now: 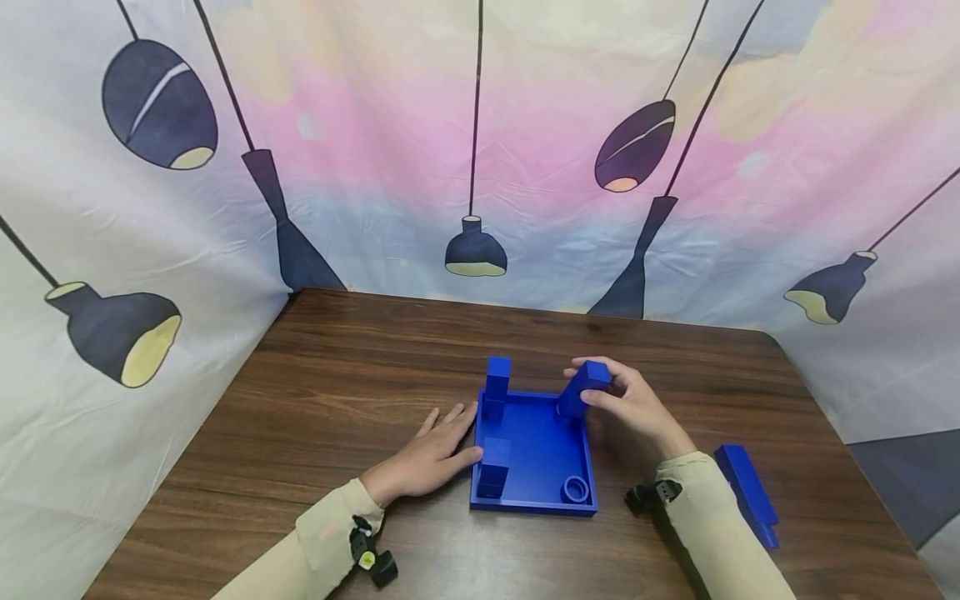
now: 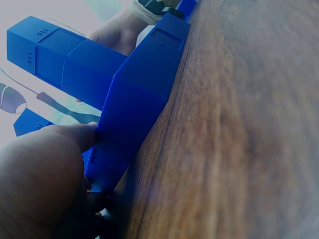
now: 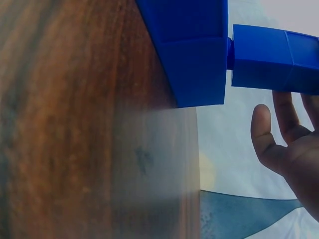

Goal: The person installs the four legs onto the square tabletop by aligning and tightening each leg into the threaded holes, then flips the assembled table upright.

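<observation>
A shallow blue square tray (image 1: pixel 542 450) sits on the table with a round socket (image 1: pixel 575 490) at its near right corner. Blue square posts stand at its left corners: a far left post (image 1: pixel 497 387) and a near left post (image 1: pixel 492 468). My right hand (image 1: pixel 637 408) grips another blue post (image 1: pixel 587 387) between thumb and fingers over the far right corner. This post leans slightly, and a narrow neck (image 3: pixel 230 54) shows between it and the tray. My left hand (image 1: pixel 427 457) lies with straight fingers against the tray's left side, thumb touching it.
One more blue post (image 1: pixel 748 493), with a thin peg at its near end, lies on the wooden table (image 1: pixel 360 358) beside my right forearm. A printed lamp-pattern cloth (image 1: pixel 390 167) hangs behind and at the sides of the table.
</observation>
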A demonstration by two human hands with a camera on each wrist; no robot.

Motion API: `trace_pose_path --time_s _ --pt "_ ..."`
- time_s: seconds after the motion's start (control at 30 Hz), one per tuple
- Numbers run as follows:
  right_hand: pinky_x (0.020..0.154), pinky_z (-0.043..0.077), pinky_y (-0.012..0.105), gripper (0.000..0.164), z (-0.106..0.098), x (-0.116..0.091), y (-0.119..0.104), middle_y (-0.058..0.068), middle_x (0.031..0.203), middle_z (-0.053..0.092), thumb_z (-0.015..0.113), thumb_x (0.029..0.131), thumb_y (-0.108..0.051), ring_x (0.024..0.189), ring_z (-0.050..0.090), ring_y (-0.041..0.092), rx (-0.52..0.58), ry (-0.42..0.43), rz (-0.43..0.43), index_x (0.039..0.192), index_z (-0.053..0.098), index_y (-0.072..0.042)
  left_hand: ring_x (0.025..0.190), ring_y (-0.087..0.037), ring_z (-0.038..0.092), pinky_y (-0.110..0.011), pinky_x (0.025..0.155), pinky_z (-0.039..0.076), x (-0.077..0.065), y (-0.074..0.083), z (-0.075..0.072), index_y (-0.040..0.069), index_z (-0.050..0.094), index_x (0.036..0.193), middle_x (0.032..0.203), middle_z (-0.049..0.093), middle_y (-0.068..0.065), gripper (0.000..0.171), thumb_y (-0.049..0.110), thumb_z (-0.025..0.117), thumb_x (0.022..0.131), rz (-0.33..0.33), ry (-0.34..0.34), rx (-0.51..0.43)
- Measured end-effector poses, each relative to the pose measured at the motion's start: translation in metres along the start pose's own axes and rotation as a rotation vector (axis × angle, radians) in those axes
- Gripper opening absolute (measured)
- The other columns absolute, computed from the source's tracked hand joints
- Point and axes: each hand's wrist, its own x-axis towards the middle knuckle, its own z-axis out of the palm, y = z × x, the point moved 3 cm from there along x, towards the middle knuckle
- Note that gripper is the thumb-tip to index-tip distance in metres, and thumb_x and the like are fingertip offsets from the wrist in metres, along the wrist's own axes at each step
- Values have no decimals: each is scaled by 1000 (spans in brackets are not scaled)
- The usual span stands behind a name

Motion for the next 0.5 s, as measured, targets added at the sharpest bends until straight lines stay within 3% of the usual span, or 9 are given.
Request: trace_pose_path --time_s 0.17,0.3,0.43,0.5 --pt "102 53 29 55 -2 0 2 35 143 57 57 94 11 131 63 12 43 -31 -45 148 54 1 161 -37 15 -63 127 -1 0 2 -1 -2 21 166 173 22 -17 75 45 45 113 -2 -2 -1" --pt "102 54 29 56 -3 0 1 30 142 62 56 92 13 131 64 19 47 -36 -46 148 54 2 161 -37 15 -63 127 -1 -1 2 -1 -3 21 166 173 22 -18 75 45 45 113 -3 -3 -1" --pt "102 54 29 56 -3 0 1 6 138 70 58 93 12 130 65 28 33 -37 -52 148 53 4 161 -36 15 -63 127 -1 -1 2 -1 -3 21 166 173 22 -17 75 45 45 113 -4 -3 -1" --pt "101 54 28 57 -3 -1 2 -5 135 71 58 93 13 129 66 26 26 -36 -54 149 52 4 161 -36 15 -62 128 -1 -1 2 -1 -2 21 166 173 22 -17 75 45 45 113 -5 -4 -2"
